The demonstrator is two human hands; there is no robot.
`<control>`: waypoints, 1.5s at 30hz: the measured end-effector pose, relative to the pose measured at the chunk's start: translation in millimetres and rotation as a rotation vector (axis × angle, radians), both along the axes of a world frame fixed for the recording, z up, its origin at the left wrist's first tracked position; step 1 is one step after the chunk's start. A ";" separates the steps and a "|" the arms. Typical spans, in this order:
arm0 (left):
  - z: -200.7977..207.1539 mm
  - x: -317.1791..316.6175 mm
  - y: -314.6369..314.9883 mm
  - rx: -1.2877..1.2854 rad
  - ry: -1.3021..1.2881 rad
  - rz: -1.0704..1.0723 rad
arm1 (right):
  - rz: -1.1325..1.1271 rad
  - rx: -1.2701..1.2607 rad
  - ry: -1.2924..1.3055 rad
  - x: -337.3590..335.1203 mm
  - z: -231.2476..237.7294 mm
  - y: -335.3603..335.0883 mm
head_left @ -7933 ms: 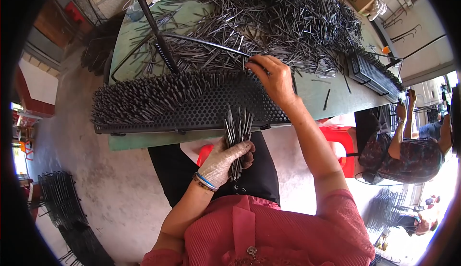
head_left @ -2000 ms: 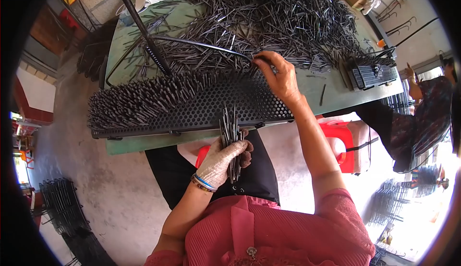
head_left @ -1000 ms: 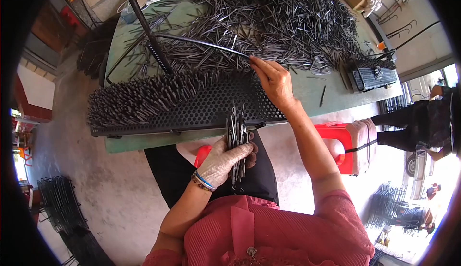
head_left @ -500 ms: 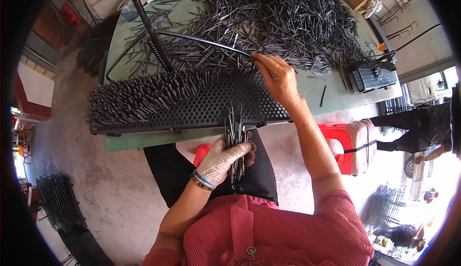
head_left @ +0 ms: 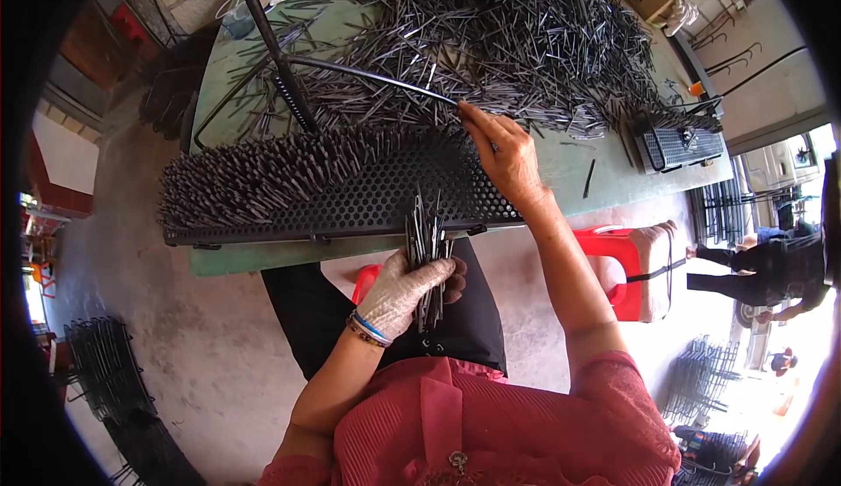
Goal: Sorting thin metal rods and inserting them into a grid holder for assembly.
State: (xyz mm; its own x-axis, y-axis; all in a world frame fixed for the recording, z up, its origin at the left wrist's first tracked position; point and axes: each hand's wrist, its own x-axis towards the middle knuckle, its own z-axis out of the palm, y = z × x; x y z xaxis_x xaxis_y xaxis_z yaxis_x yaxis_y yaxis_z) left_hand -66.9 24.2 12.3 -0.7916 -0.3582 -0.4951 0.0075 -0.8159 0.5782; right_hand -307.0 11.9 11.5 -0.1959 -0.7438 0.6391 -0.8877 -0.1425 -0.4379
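The gloved left hand (head_left: pixel 399 297) grips a bundle of sticks (head_left: pixel 427 236) before the table's (head_left: pixel 613 166) near edge, where a holed tray (head_left: pixel 385 195) lies, while the right hand (head_left: pixel 508 157) bunches its fingertips by the tray's far edge, on what I cannot tell.

Strips (head_left: pixel 254 179) left, rod (head_left: pixel 377 76) behind; free holes (head_left: pixel 385 192) right

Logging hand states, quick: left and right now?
Left hand: closed, holding a bundle of thin dark strips.
Right hand: at the black perforated rack; whether its grip is closed on anything cannot be told.
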 end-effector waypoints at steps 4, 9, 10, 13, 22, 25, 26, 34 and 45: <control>2.6 0.2 -0.4 0.018 0.004 -0.020 | -0.007 -0.029 -0.106 -3.6 -4.1 -1.2; 4.5 -0.3 1.8 0.044 0.035 -0.018 | -0.020 0.037 0.048 -3.1 -2.2 -5.5; 0.8 -0.6 2.9 0.044 0.015 -0.006 | -0.020 0.036 0.050 -2.2 -1.5 -6.3; -1.6 0.4 2.8 0.046 0.014 0.009 | -0.068 0.065 -0.014 2.2 -1.3 -7.4; -4.8 4.0 0.4 0.000 0.014 0.042 | -0.173 0.006 0.007 6.0 5.4 3.8; -3.0 5.2 0.4 -0.064 0.044 0.052 | -0.141 -0.068 -0.213 18.8 19.4 14.2; -1.7 6.5 0.1 -0.087 0.057 0.060 | -0.076 0.115 -0.386 27.5 27.3 20.2; 2.4 4.3 0.4 -0.102 0.108 -0.032 | 0.272 0.688 -1.104 50.9 33.7 37.4; -1.9 7.4 -1.7 0.006 0.073 -0.028 | 0.034 0.261 -0.866 24.0 54.7 16.0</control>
State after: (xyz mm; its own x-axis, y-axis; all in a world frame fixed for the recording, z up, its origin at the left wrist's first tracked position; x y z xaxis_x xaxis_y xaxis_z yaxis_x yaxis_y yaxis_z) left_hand -59.6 22.5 10.4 -0.8355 -0.3325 -0.4374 0.0267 -0.8198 0.5721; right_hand -283.1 28.0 66.2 -0.5048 -0.8587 0.0882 -0.2295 0.0349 -0.9727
